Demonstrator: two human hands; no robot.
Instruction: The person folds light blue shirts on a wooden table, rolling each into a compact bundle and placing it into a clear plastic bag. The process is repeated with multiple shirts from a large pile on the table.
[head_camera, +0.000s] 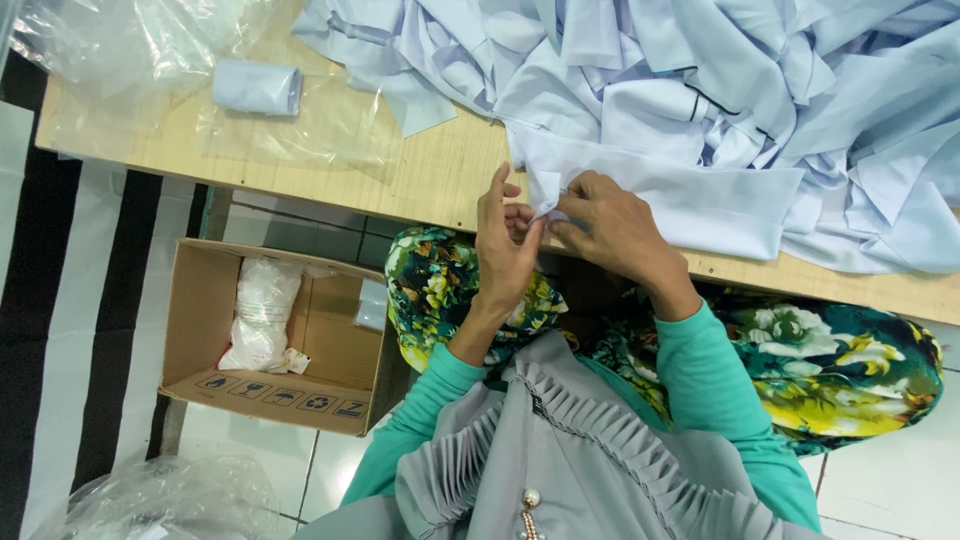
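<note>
As both hands (560, 235) pinch it, pale blue garment (690, 195), wooden table (420, 175)

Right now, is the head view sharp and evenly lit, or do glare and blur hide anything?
Head view: evenly lit, soft shadows only; both hands, left hand and right hand, look sharp on the pale cloth; mild sheen on the clear plastic bag; the table edge runs tilted across the frame.

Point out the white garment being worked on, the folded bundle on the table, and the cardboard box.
white garment (700, 205), head view, flat panel beside the hands.
folded bundle (256, 87), head view, its middle.
cardboard box (280, 398), head view, near flap.
</note>
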